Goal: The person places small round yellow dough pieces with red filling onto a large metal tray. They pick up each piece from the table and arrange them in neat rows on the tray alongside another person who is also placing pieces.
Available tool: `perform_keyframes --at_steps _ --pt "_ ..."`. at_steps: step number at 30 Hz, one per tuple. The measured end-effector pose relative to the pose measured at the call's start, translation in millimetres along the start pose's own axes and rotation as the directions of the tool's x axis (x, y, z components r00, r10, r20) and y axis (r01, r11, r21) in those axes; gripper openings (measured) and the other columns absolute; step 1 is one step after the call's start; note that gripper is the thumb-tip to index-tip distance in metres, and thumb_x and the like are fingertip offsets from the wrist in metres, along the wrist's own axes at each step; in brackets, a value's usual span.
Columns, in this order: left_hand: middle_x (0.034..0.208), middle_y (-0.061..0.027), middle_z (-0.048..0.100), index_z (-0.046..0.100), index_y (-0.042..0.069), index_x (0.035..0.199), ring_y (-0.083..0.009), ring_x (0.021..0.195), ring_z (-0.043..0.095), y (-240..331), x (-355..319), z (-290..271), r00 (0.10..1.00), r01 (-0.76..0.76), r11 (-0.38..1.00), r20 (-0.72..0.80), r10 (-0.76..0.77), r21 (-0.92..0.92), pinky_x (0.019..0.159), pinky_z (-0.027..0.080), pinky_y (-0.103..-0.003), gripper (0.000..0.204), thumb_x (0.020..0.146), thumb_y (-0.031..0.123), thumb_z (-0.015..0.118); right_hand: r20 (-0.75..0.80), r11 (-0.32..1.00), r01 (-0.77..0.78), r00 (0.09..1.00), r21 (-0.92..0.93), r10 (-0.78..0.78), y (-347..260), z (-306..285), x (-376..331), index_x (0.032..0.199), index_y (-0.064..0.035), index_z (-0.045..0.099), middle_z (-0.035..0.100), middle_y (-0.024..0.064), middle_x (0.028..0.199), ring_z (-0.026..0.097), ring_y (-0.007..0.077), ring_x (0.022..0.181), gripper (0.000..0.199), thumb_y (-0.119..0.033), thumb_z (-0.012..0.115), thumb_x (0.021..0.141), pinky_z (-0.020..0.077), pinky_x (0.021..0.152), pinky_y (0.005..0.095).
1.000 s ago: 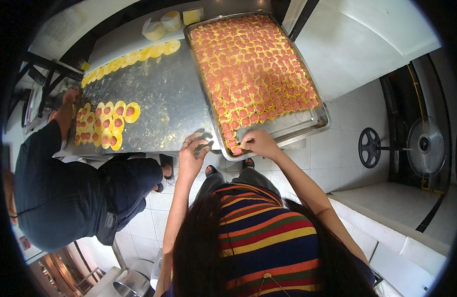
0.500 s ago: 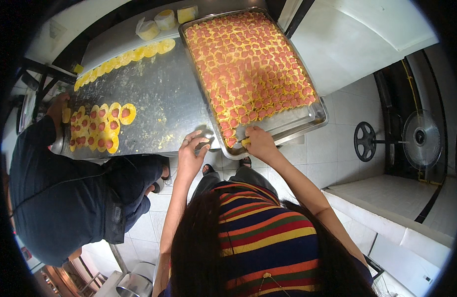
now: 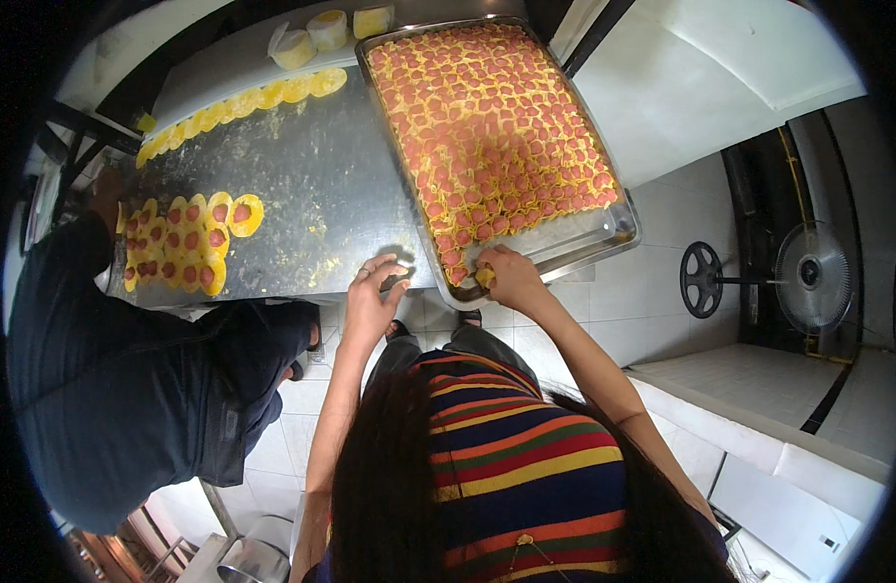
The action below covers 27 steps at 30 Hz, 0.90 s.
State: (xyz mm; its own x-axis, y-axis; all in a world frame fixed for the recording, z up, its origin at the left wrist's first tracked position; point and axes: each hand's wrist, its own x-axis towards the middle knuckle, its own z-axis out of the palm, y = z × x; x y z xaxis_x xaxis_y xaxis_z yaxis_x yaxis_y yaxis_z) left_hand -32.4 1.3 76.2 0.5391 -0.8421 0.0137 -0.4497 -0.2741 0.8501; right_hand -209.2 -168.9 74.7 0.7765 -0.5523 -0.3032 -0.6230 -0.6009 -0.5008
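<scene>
At the centre of the frame we see the metal worktop (image 3: 312, 194) and the big tray (image 3: 603, 238) full of filled pieces. Our right hand (image 3: 511, 277) holds one yellow piece (image 3: 484, 278) at the tray's near edge – our left hand (image 3: 373, 301) rests loosely open on the worktop.

My top (image 3: 525, 457) is striped in red, navy, yellow and green, with my dark hair (image 3: 389, 486) over it. The steel table (image 3: 321, 194) is grey, speckled with yellow crumbs. On the right, the silver tray (image 3: 603, 238) carries rows of yellow pastry (image 3: 487, 126) with pinkish-red centres. At the left sit yellow rounds (image 3: 185, 243) with red middles; along the far edge runs a line of plain yellow discs (image 3: 244, 102). The co-worker's clothing (image 3: 108, 379) is dark navy. The floor tiles (image 3: 623, 301) are white.
</scene>
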Motion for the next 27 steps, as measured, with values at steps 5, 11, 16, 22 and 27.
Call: perform_keyframes --at_steps 5,11,16,22,27 --pt "0.108 -0.0149 0.061 0.064 0.002 0.094 -0.032 0.097 0.059 3 3 -5 1.0 -0.02 1.0 0.009 0.02 -0.002 0.083 0.048 -0.036 0.02 0.075 0.004 0.067 -0.11 0.968 0.23 0.969 0.102 -0.219 10 13 3 0.092 -0.0067 0.059 0.059 0.0144 0.086 0.059 0.0348 0.085 0.027 -0.001 0.057 0.066 0.0471 0.072 0.0412" --pt "0.105 -0.014 0.062 0.063 0.001 0.094 -0.0325 0.096 0.059 -2 2 -5 1.0 0.0 0.999 0.014 0.0 -0.035 0.084 0.047 -0.036 0.02 0.075 0.004 0.066 -0.118 0.962 0.234 0.969 0.142 -0.219 -11 0 -7 0.097 -0.0041 0.056 0.058 0.016 0.086 0.058 0.0365 0.083 0.034 0.006 0.053 0.065 0.0471 0.071 0.0405" --pt "0.102 -0.0136 0.064 0.064 0.0 0.094 -0.032 0.094 0.06 -4 1 -4 1.0 0.018 0.999 0.011 -0.018 -0.036 0.083 0.047 -0.035 0.02 0.075 0.004 0.066 -0.236 0.936 0.294 0.94 0.193 -0.246 -8 5 -9 0.101 -0.0031 0.055 0.056 0.0177 0.091 0.058 0.0381 0.083 0.036 0.004 0.057 0.066 0.0483 0.073 0.0404" --pt "0.1 -0.0138 0.064 0.064 0.0 0.094 -0.0316 0.091 0.061 -7 1 -2 0.999 0.025 0.998 0.025 -0.024 -0.059 0.08 0.048 -0.035 0.02 0.075 0.005 0.067 0.047 0.971 0.075 0.995 0.225 -0.088 3 2 -3 0.093 -0.0031 0.061 0.06 0.0198 0.09 0.058 0.037 0.092 0.028 -0.015 0.068 0.068 0.0475 0.077 0.0405" --pt "0.098 -0.0143 0.064 0.064 0.0 0.093 -0.031 0.089 0.062 -8 1 0 0.999 0.015 0.999 0.029 -0.013 -0.047 0.079 0.048 -0.035 0.019 0.075 0.005 0.067 0.108 0.97 0.086 0.988 0.228 -0.113 4 0 4 0.098 -0.0042 0.061 0.066 0.0141 0.086 0.065 0.0266 0.085 0.031 -0.006 0.067 0.067 0.051 0.075 0.0335"
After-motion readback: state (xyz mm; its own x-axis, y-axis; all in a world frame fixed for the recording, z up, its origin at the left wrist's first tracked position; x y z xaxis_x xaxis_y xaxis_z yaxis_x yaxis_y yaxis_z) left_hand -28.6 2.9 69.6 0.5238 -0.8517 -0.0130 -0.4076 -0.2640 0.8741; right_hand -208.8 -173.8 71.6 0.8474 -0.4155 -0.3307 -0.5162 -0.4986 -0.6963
